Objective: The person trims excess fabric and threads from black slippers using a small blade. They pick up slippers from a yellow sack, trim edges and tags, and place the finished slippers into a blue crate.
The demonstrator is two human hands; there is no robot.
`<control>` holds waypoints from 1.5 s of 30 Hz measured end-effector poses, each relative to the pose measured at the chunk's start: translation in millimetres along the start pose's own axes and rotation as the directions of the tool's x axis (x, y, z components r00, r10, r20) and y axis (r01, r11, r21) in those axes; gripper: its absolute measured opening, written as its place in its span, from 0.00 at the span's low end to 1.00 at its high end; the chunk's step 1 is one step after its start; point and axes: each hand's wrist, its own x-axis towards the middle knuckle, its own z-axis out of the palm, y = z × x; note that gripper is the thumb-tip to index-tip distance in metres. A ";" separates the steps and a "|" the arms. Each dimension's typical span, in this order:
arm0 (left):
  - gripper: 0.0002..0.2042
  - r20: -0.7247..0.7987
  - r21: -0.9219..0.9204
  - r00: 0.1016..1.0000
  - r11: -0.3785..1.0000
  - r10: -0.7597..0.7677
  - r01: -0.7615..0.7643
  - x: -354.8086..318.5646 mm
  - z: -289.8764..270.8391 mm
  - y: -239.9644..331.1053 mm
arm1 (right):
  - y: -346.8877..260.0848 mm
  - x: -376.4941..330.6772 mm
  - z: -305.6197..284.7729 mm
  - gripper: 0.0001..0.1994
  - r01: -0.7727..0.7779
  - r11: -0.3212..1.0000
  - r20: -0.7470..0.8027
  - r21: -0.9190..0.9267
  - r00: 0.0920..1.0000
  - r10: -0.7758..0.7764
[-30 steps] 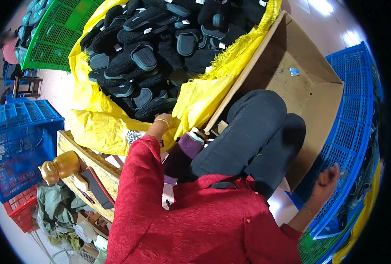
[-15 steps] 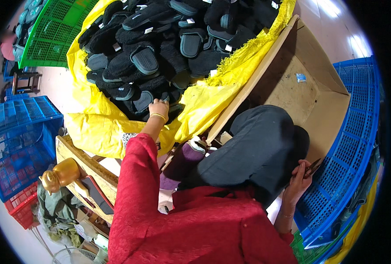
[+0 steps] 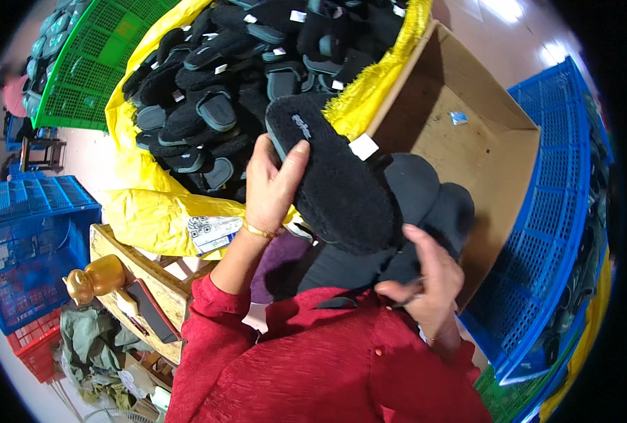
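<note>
A black fuzzy slipper is raised over my lap, its plush side turned up. My left hand is closed on its left edge, thumb on top. A white tag sticks out from the slipper's right side. At the slipper's lower right end is my right hand, its forefinger stretched toward the edge. A dark tool, which looks like thread snips, is mostly hidden in that hand. Ahead, many similar slippers fill a yellow woven sack.
An open cardboard box stands on the right, with a small blue packet inside. Blue plastic crates lie beyond it. To the left are a wooden bench with a gold figurine and a phone-like dark slab.
My left hand has come back from the pile with a slipper in it. My right hand has moved in from the far right to the slipper's end.
</note>
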 end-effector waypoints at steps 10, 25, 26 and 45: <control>0.12 0.204 -0.042 0.926 0.942 -0.319 0.334 -82.5 44.8 35.6 | 26.7 -56.9 -22.2 0.27 -0.160 0.980 0.019 0.120 0.987 0.159; 0.17 0.921 0.139 0.343 0.666 0.185 -0.733 -117.5 115.7 27.5 | 31.5 -110.5 -76.4 0.20 -0.629 0.724 0.471 0.283 0.749 0.466; 0.15 0.929 0.133 0.326 0.665 0.176 -0.735 -118.1 119.3 25.4 | 30.7 -113.2 -75.5 0.20 -0.652 0.689 0.463 0.316 0.740 0.488; 0.12 0.920 0.352 0.326 0.828 -0.219 -0.436 -103.6 144.7 -1.4 | 43.3 -177.4 -64.4 0.12 -0.775 0.525 0.288 0.352 0.623 0.727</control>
